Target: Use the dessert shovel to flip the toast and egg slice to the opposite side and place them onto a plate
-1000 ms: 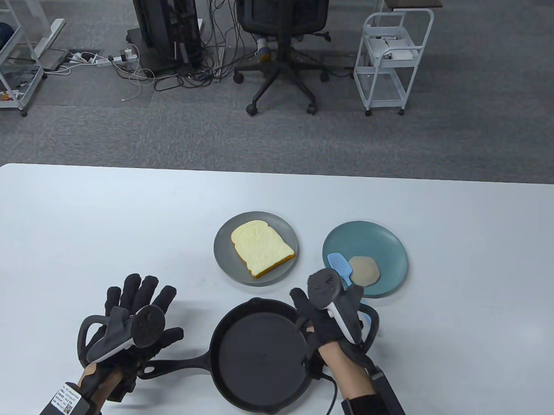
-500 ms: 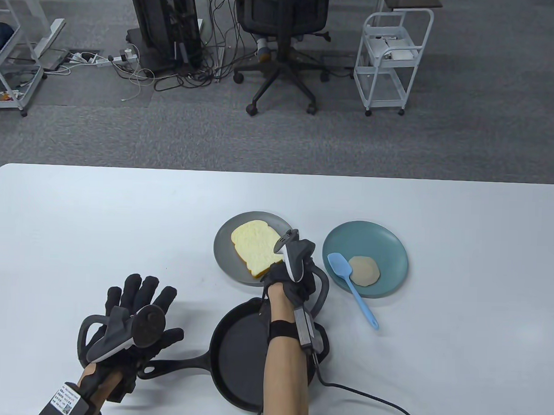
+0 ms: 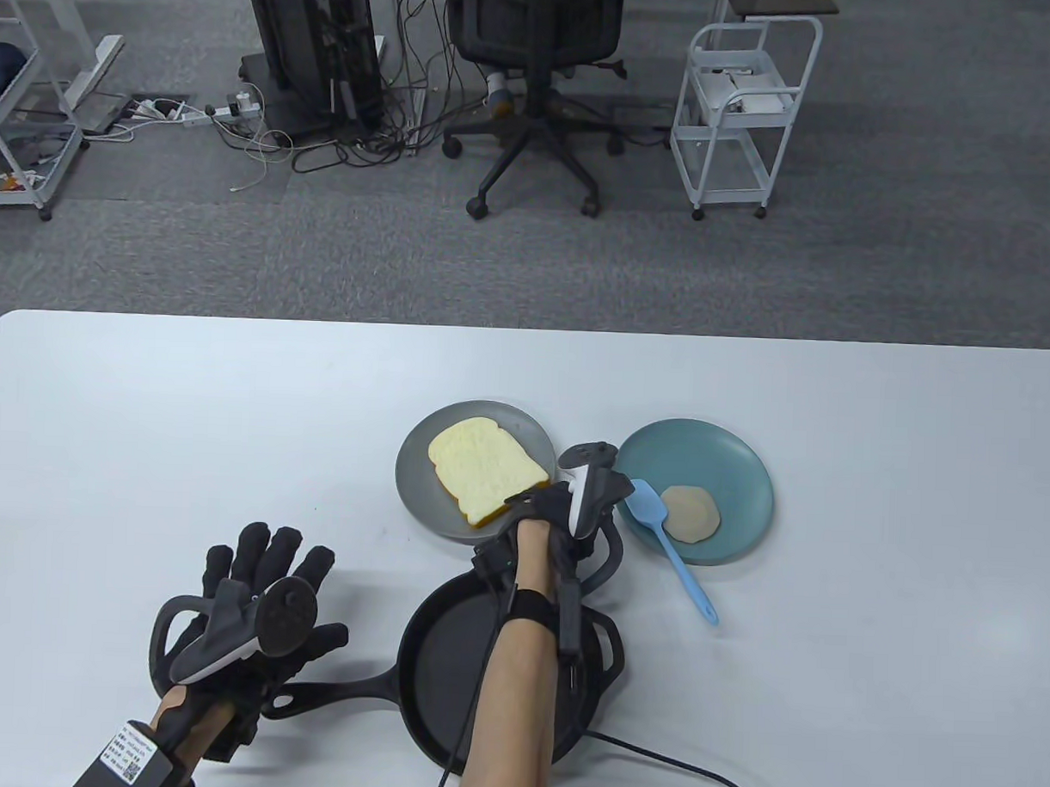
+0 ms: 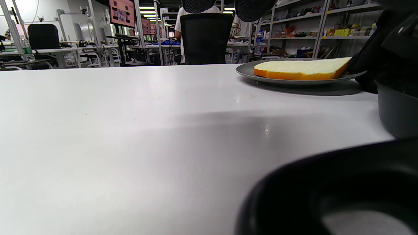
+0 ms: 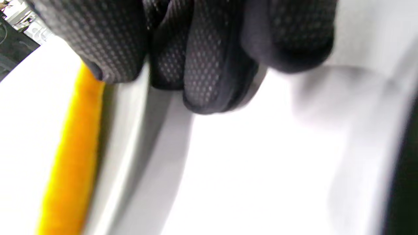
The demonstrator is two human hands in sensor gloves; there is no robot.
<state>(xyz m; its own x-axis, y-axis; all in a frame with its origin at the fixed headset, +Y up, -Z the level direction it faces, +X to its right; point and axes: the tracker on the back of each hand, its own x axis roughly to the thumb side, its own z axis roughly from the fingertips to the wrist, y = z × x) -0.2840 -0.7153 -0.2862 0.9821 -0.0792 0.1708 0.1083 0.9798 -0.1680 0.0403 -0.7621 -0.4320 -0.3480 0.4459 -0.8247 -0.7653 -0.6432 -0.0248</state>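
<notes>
Left wrist view: toast shows orange crust, lying flat on grey plate | table view: two plates, round; egg slice and pale-blue shovel on teal plate | right hand at grey plate's near rim, grip unclear | left hand flat, fingers spread, beside one black matte skillet.

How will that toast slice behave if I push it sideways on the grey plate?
The toast slice looks thick and foam-like, so probably light. It lies flat, so it should slide, not tip. The plate looks shallow-rimmed, so it may slip off.
</notes>
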